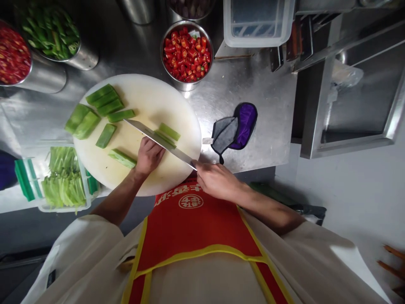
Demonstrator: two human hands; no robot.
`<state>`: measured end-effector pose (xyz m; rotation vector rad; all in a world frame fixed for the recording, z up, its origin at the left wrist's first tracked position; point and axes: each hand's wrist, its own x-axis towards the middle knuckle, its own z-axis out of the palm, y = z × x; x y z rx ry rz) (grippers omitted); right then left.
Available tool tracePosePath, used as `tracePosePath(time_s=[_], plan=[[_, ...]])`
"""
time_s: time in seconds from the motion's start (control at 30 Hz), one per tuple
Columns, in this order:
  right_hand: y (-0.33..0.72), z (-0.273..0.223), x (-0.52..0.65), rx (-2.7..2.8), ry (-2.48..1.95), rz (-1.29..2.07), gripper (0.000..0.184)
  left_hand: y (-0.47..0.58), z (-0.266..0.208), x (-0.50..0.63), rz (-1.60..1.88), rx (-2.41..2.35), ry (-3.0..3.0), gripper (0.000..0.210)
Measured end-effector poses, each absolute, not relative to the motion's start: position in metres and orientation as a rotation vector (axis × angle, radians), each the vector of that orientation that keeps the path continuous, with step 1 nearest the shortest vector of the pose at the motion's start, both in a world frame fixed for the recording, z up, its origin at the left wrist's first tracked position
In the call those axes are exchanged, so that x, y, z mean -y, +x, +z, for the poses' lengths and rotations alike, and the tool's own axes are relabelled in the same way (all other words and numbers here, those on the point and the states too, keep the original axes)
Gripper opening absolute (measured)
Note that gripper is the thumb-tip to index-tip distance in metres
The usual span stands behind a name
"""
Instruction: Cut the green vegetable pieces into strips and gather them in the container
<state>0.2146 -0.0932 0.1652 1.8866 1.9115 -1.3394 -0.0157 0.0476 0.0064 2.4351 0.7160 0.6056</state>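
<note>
1. My right hand [215,178] is clenched round the handle of the knife [148,132]; the blade slants across the board [185,109], its tip toward the far left.
2. My left hand [148,155] is curled over the board, knuckles close against the blade. The knife hides my fingertips, so I cannot tell whether they pinch anything.
3. Two green strips [169,131] lie along the blade's far side, the nearer one right beside the steel.
4. To slice well here, I judge the knuckles should stay upright as a guide with fingertips tucked behind them, the blade parallel to the strips so that thickness stays even. The surface looks smooth, so a slip seems the main risk.
5. More green blocks [106,136] sit loose on the board's left half; one lies right by my left wrist.
6. At the board's lower left stands a clear tub [65,207], holding thin, pale green shreds [65,179] in two rows.
7. Just beyond the board, a steel pot [186,86] holds chopped red chillies [188,55].
8. At the far left, one pot [87,59] holds cut green chillies [52,31]; its neighbour [52,80] holds chopped red ones [12,55].
9. A far pot holds dark, purplish pieces [190,7], too dim to name. The plastic box [257,41] has contents I cannot make out.
</note>
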Motion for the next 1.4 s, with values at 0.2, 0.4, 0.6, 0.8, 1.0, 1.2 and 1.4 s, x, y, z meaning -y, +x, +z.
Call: tracePosePath(time_s=[0.2, 0.4, 0.6, 0.8, 1.0, 1.2, 1.4], plan=[[0.22, 0.169, 0.107, -1.86, 1.886, -1.421, 0.04, -0.016, 0.007, -0.046, 0.6, -0.712, 2.442, 0.028], [0.213, 0.149, 0.089, -1.842, 1.888, -1.384, 0.042, -0.013, 0.007, -0.045, 0.656, -0.686, 2.429, 0.021], [0.212, 0.127, 0.075, -1.914, 1.882, -1.309, 0.04, -0.008, 0.006, -0.042, 0.659, -0.722, 2.339, 0.02], [0.221, 0.14, 0.091, -1.961, 1.91, -1.231, 0.042, -0.003, 0.003, -0.041, 0.668, -0.724, 2.29, 0.021], [0.219, 0.146, 0.097, -1.984, 1.893, -1.164, 0.043, 0.0, 0.001, -0.042, 0.673, -0.704, 2.315, 0.023], [0.222, 0.153, 0.107, -1.922, 1.867, -1.142, 0.038, 0.0, 0.001, -0.041, 0.675, -0.706, 2.299, 0.023], [0.217, 0.14, 0.097, -1.896, 1.836, -1.133, 0.044, 0.0, 0.0, -0.041, 0.683, -0.685, 2.289, 0.025]])
